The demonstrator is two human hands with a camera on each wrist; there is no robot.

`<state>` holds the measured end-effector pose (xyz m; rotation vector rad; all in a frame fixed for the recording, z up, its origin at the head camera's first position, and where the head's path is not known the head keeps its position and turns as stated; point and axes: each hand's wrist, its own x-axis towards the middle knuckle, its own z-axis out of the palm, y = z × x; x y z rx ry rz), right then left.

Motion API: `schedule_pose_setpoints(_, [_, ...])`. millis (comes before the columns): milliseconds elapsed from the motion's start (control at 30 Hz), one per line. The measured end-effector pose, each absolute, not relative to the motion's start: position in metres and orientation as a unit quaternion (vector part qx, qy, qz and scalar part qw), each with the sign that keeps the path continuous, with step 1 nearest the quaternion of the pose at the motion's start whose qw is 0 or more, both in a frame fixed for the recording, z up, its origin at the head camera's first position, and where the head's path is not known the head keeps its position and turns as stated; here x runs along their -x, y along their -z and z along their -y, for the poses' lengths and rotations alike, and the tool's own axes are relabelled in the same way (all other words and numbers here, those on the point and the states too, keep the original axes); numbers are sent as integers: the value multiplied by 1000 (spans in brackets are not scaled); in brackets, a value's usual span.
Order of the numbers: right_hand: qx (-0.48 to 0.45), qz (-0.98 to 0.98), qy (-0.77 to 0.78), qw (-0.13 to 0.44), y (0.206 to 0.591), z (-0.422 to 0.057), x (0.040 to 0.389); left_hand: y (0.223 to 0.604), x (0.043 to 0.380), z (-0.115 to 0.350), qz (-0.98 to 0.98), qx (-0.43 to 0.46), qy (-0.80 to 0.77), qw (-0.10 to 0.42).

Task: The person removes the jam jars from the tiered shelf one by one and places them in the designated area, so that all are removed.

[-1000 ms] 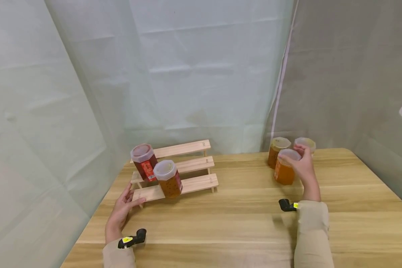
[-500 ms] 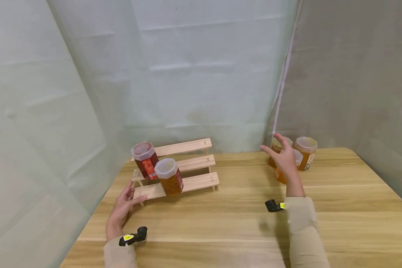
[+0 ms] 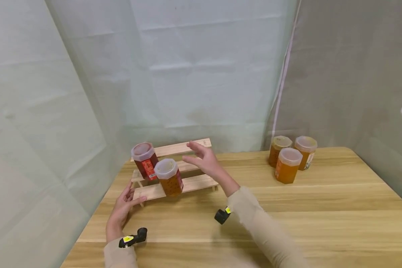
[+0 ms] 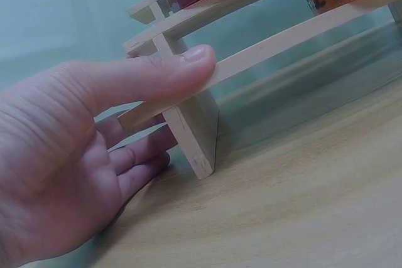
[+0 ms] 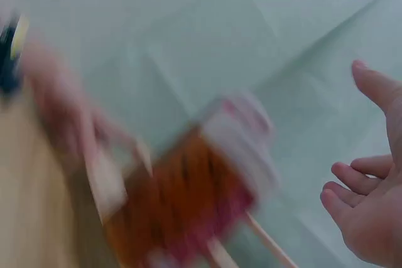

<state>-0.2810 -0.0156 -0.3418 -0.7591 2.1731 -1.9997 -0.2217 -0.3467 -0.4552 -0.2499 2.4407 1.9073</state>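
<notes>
My left hand point(image 3: 120, 211) grips the left end of a three-step wooden rack point(image 3: 201, 182). In the left wrist view its thumb point(image 4: 157, 78) lies on top of the lowest board, with the other fingers beneath. A dark red jar point(image 3: 145, 160) with a white lid stands on the middle step at the left. In front of it, on the lowest step, is an amber jar point(image 3: 170, 178) with dark specks. My right hand point(image 3: 206, 160) hovers over the rack's right part, thumb and fingers spread, holding nothing. The right wrist view shows the amber jar point(image 5: 182, 192) blurred beside that hand point(image 5: 370, 199).
Three lidded jars stand grouped at the back right of the wooden table point(image 3: 341, 230): a front orange jar point(image 3: 287, 169), a brown jar point(image 3: 274, 154) behind it and another amber jar point(image 3: 306, 152). Pale cloth point(image 3: 201, 82) hangs close behind the table.
My right hand has let go of the front orange jar at the right and swung left to the rack. The left hand keeps its grip on the rack's end.
</notes>
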Motion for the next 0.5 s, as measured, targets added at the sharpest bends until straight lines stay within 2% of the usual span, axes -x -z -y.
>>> schedule_pose_setpoints(133, [232,-675,694,94,321,59,284,456,221,347,-785,81,-614,17])
schedule_pose_setpoints(233, [216,-661,712,103,308,90,284,456,220,348,-785,75,-615,17])
schedule_pose_setpoints(367, [182,-670,714,84,304,132,285,456,218,350,-784,81,-615,14])
schedule_pose_setpoints(500, [150,-709,687,40,312,155,286,454,219,351,-787,79,-611,18])
